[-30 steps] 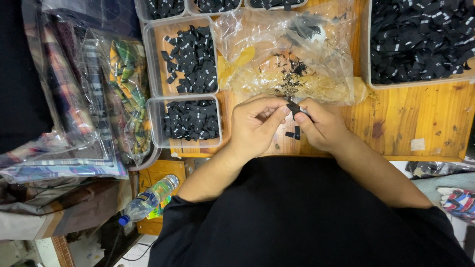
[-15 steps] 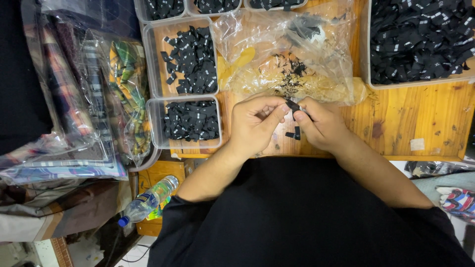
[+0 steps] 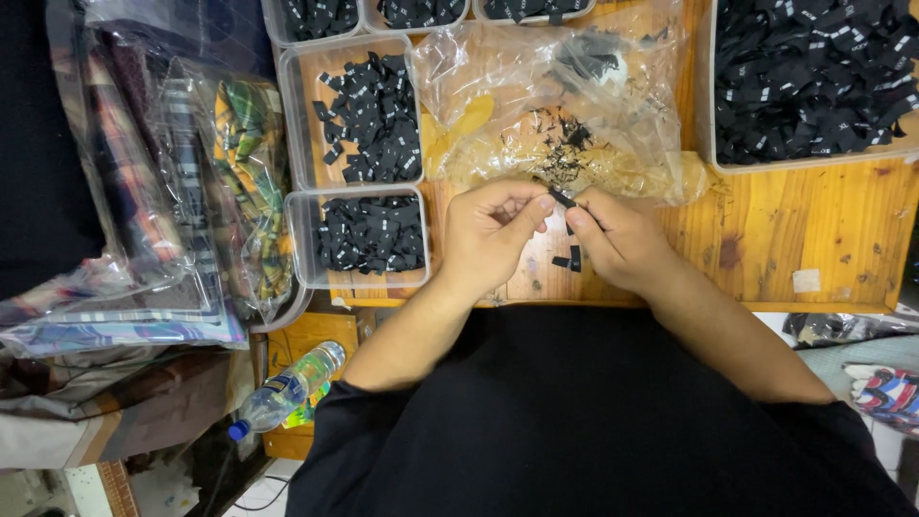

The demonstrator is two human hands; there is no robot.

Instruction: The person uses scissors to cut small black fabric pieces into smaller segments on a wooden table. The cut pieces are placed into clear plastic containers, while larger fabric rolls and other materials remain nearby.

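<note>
The black tag [image 3: 563,198] sat pinched between the fingers of your left hand [image 3: 490,235] and your right hand [image 3: 620,239], held just above the tabletop [image 3: 814,239]. Two more tags [image 3: 569,258] lay on the wood under your hands. A clear bag [image 3: 565,105] lay just beyond; the near tray [image 3: 369,235] of tags stood to the left.

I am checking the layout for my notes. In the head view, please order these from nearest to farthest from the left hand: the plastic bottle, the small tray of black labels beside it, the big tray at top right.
1. Small tray of black labels: just left of the left hand.
2. Plastic bottle: lower left, below the table edge.
3. Big tray: top right, beyond the right hand.
</note>
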